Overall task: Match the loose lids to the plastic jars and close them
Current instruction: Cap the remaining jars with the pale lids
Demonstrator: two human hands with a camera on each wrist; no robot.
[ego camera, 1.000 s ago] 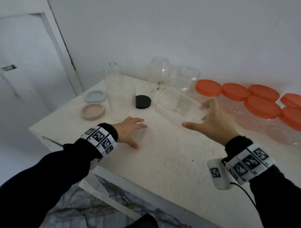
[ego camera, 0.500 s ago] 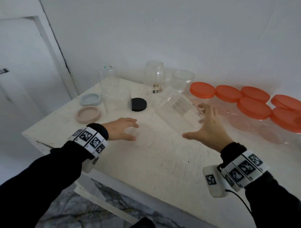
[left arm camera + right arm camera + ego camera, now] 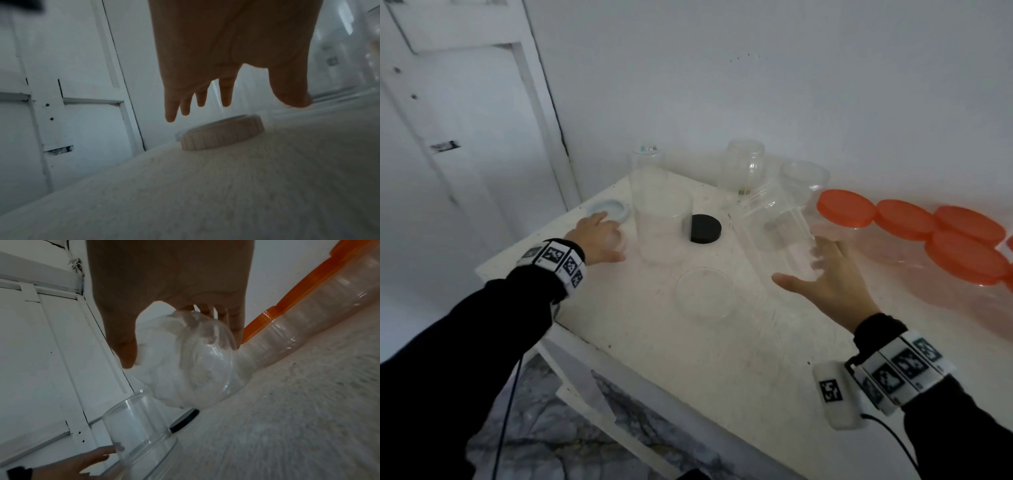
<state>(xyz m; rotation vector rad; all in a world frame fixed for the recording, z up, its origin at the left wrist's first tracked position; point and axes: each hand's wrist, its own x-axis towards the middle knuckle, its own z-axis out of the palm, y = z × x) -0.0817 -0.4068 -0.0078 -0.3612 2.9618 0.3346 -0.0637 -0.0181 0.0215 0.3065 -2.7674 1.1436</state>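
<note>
My right hand (image 3: pixel 803 265) grips the base of a clear plastic jar (image 3: pixel 770 222), tilted off the table with its mouth pointing away; in the right wrist view the jar (image 3: pixel 205 363) sits between thumb and fingers of this hand (image 3: pixel 180 344). My left hand (image 3: pixel 604 236) hovers with straight fingers just above a beige ribbed lid (image 3: pixel 222 132), not touching it and holding nothing. A flat clear lid (image 3: pixel 703 293) lies on the table between my hands. A black lid (image 3: pixel 705 229) and a pale blue lid (image 3: pixel 608 209) lie further back.
A tall open clear jar (image 3: pixel 662 222) stands right of my left hand, with more open clear jars (image 3: pixel 745 168) behind near the wall. Several jars with orange lids (image 3: pixel 904 219) crowd the right side. The white table's left edge (image 3: pixel 517 253) is close to my left wrist.
My left hand let go of the clear lid, leaving it on the table, and moved left and back to above the beige lid. My right hand still holds the tilted jar.
</note>
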